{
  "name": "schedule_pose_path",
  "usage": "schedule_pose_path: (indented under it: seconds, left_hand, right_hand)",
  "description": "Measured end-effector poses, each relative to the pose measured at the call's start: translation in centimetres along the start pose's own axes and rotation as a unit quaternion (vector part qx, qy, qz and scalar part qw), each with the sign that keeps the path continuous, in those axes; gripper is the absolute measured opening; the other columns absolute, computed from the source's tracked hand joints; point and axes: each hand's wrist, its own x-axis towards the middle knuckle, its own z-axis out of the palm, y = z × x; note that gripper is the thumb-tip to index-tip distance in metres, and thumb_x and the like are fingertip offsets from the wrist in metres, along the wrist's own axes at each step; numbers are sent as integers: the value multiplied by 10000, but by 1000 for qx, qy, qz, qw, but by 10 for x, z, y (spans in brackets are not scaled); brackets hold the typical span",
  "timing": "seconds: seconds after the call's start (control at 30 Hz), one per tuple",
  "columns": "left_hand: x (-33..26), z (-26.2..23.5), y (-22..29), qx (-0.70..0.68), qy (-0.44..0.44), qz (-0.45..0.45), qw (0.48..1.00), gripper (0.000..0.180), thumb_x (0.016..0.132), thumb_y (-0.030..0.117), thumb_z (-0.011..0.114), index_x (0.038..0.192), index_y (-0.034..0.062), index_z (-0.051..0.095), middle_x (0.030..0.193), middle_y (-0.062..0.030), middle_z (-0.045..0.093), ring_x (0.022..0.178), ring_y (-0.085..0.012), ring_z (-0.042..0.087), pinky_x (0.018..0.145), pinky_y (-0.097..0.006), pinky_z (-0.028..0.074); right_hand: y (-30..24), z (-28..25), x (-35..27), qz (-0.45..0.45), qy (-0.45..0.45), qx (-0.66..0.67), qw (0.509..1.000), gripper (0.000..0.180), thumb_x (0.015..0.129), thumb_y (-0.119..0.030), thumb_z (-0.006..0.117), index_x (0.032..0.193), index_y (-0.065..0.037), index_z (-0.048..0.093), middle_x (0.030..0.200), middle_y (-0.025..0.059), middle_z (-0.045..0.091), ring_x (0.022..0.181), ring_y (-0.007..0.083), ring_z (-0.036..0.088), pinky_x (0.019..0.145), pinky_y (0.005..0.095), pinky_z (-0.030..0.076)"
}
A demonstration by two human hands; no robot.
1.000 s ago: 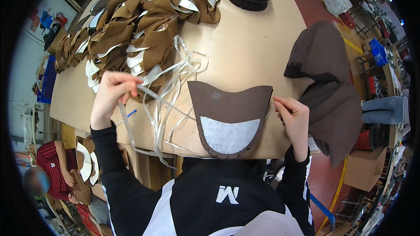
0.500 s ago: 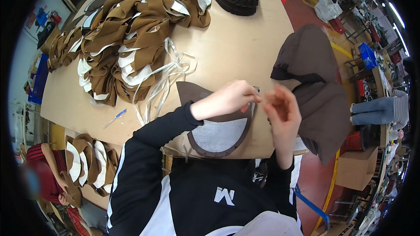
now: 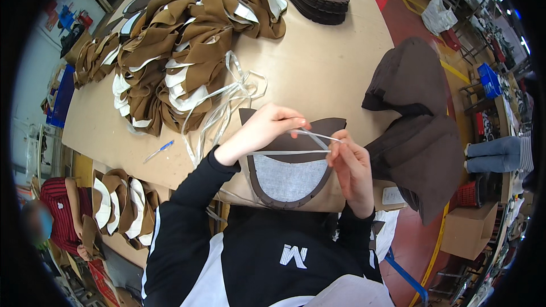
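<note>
Near the table's front edge lies a dark brown shaped piece [image 3: 321,127] with a notched curved rim. A pale grey half-round patch [image 3: 287,179] sits on it. Above this piece, a thin white tape [image 3: 284,152] runs between my two hands in a narrow loop. My left hand [image 3: 267,125] pinches one part of it with thumb and forefinger. At the piece's right side, the fingertips of my right hand [image 3: 351,169] are closed on the tape's other end. More loose tape [image 3: 224,105] trails in a tangle behind my left forearm.
A heap of brown pieces with white linings [image 3: 187,51] covers the table's left. Stacked dark brown pieces [image 3: 412,131] overhang the right edge; another dark stack [image 3: 317,4] stands at the back. A blue pen [image 3: 159,151] lies left. Other people work at far left and back.
My hands were close together above the piece; now they stand further apart with the tape drawn between them. My right hand is lower, my left further left. The whole view has shifted slightly.
</note>
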Motion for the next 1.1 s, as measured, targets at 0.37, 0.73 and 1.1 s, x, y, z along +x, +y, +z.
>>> schedule_pose_path:
  seconds: [0.37,0.73,1.1]
  left_hand:
    - [-47,29,-55,14,105,45,993,236,963,190,606,1024,-3,728,803,-51,692,832,-125,621,725,-272,474]
    - [-39,26,-42,-52,137,70,987,219,951,150,599,1012,-23,717,925,-94,724,946,-160,666,850,-285,498]
    - [50,75,18,-291,-88,25,952,275,1011,187,501,960,-18,677,838,-13,634,777,-122,590,749,-291,497]
  right_hand:
    - [-18,-24,20,-158,233,65,957,214,1029,-185,527,1046,1,630,1170,86,623,771,58,559,681,213,480]
    - [-15,-15,7,-188,184,-10,965,244,1030,-213,503,869,-40,564,1049,99,609,907,148,523,857,306,403]
    - [20,-22,-41,-126,238,-54,962,255,1057,-203,462,984,5,590,948,128,664,697,109,593,642,215,467]
